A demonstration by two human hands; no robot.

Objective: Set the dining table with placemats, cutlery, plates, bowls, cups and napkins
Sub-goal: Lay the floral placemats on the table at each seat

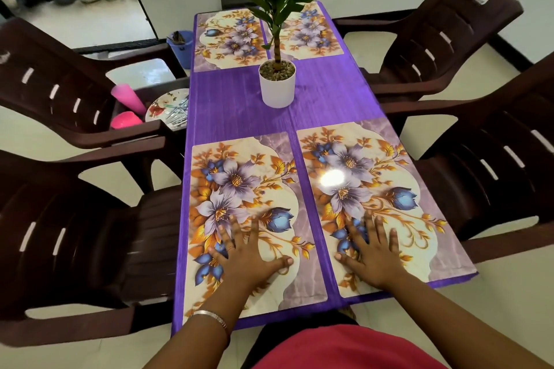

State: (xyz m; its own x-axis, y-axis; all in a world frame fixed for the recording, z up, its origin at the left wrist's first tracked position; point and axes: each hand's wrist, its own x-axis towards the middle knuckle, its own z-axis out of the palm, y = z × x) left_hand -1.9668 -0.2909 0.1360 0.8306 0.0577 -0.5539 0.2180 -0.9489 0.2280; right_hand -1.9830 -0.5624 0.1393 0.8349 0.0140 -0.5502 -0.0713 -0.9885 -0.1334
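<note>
Flat: L hand on near-left placemat; R hand on near-right placemat

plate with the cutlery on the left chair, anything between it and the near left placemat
The chair's armrest runs between the plate and the near left placemat, so lift over it. The left hand lies flat on that mat.
</note>
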